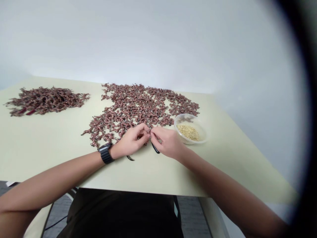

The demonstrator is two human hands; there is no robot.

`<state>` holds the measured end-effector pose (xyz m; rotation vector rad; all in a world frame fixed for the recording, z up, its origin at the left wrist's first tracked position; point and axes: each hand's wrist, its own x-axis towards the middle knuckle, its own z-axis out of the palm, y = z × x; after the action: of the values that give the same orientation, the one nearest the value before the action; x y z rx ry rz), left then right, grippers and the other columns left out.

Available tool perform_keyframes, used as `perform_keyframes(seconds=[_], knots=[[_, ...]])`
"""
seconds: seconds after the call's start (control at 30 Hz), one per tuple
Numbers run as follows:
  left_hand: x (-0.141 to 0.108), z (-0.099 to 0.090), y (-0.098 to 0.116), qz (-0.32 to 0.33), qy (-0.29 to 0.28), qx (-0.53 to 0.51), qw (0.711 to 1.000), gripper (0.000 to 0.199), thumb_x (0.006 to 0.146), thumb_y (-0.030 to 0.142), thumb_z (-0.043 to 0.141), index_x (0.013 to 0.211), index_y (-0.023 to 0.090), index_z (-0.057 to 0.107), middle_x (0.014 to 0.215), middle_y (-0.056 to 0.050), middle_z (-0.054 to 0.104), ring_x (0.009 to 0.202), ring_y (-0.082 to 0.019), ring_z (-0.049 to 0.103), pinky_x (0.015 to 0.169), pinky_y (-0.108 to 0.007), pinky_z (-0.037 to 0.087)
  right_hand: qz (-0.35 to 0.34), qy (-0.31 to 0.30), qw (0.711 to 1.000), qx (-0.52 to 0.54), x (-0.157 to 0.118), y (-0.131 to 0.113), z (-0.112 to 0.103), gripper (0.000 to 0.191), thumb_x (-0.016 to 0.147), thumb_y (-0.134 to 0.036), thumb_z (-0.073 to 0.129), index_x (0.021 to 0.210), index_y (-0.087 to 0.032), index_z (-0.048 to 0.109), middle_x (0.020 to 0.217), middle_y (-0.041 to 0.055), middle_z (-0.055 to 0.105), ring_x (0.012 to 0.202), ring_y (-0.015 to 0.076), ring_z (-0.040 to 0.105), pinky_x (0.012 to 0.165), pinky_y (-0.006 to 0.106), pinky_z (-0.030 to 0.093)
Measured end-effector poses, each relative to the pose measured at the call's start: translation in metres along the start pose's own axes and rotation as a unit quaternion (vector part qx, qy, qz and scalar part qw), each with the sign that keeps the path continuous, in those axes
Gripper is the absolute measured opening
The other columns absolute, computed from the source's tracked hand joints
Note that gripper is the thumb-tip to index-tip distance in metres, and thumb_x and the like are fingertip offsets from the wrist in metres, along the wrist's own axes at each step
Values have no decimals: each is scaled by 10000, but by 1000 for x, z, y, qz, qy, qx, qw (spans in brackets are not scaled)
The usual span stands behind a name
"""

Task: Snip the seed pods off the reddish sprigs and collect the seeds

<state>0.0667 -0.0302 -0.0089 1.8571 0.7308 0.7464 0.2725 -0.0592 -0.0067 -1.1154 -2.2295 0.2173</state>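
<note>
Hands: left hand [131,140] and right hand [168,142] are closing together, fingertips pinching a thin dark strip [155,148] | Place: it is sitting at the near edge of scattered reddish-brown pieces [133,105], near a clear bowl [190,130] | Technique: a close, gentle pinch seems to be steadying it best

Plain white wall [138,39] behind a pale green table [44,148], grey floor [193,215] below.

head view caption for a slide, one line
Left hand and right hand meet over reddish-brown pieces on a pale table, by a clear bowl
</note>
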Motion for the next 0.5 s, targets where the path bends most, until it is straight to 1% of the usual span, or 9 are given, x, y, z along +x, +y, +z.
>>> perform_keyframes(seconds=[0.07, 0.13, 0.27, 0.33, 0.4, 0.5], knots=[[0, -1, 0, 9, -5, 20, 1000, 160, 1005, 341, 519, 1025, 182, 522, 708, 28, 588, 606, -100, 508, 611, -217, 385, 7, 4, 1000, 9, 0, -1, 0, 164, 961, -205, 476, 804, -194, 521, 738, 2, 534, 664, 126, 471, 656, 270, 359], [1, -2, 0, 17, -6, 61, 998, 122, 992, 298, 530, 1036, 185, 521, 741, 17, 620, 638, -109, 545, 641, -223, 408, 37, 13, 999, 30, 1, -4, 1, 186, 943, -214, 497, 758, -196, 498, 691, -17, 505, 622, 115, 438, 618, 269, 326], [0, -2, -3, 22, 11, 172, 985, 105, 969, 234, 531, 1067, 196, 524, 825, -12, 691, 724, -146, 638, 684, -239, 441, 136, 24, 985, 100, 2, -8, 5, 222, 926, -244, 522, 712, -200, 486, 610, -48, 428, 556, 101, 374, 561, 267, 278], [0, -2, -4, 19, 13, 226, 974, 148, 983, 249, 513, 1121, 198, 531, 857, -31, 711, 756, -172, 674, 682, -251, 449, 186, 24, 968, 164, 3, -7, 9, 219, 924, -258, 519, 713, -202, 500, 611, -48, 427, 566, 104, 388, 551, 260, 284], [-1, -2, -5, 16, 7, 263, 965, 200, 1001, 276, 492, 1182, 197, 530, 886, -50, 724, 793, -198, 701, 681, -263, 459, 222, 20, 946, 237, 4, -4, 12, 219, 923, -270, 509, 715, -203, 511, 617, -44, 436, 576, 109, 406, 546, 254, 297], [-2, -3, -6, 21, 11, 269, 963, 223, 1011, 311, 498, 1201, 199, 532, 903, -53, 738, 796, -197, 716, 685, -264, 470, 248, 1, 915, 319, 5, 3, 15, 222, 932, -294, 501, 729, -209, 522, 601, -51, 435, 535, 101, 391, 517, 246, 293]])
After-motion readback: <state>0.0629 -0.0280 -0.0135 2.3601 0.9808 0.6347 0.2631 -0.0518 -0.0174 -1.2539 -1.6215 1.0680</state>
